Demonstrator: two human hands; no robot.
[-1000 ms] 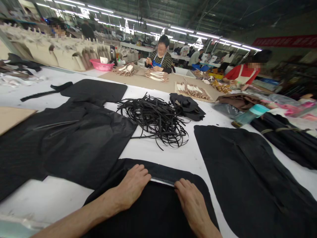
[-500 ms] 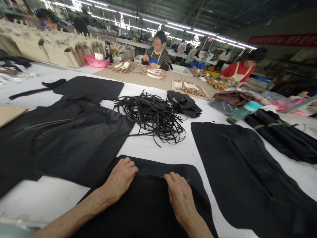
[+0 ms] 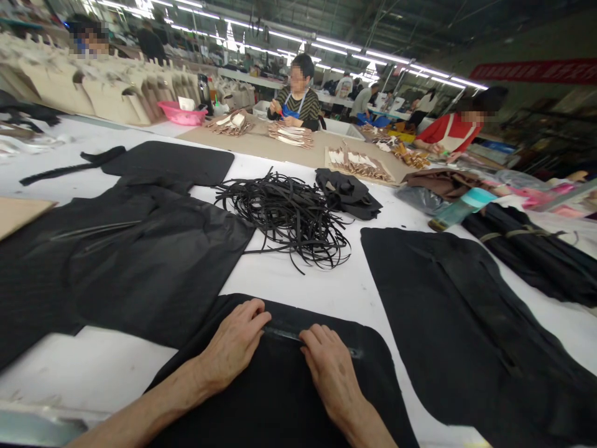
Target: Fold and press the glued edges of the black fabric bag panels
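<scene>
A black leather-like panel (image 3: 261, 398) lies flat in front of me, with a narrow shiny strip (image 3: 284, 334) running across it near its far edge. My left hand (image 3: 237, 345) is at the left end of this strip, fingers curled and closed on the panel material. At the strip's right part my right hand (image 3: 329, 361) is closed too, its fingertips bent down onto the same panel. A short gap separates the two hands, and the strip shows between them. What lies under the fingertips is hidden.
Beyond the panel sits a tangled heap of thin black strips (image 3: 289, 218). Black sheets (image 3: 153, 274) lie to the left, another black panel (image 3: 448, 311) to the right. A teal-capped bottle (image 3: 461, 208) lies near a black bundle (image 3: 532, 249). Co-workers (image 3: 298, 99) sit across the table.
Both hands have drawn closer together along the strip, the left moving slightly right and the right slightly left. More of the shiny strip shows now, including right of my right hand.
</scene>
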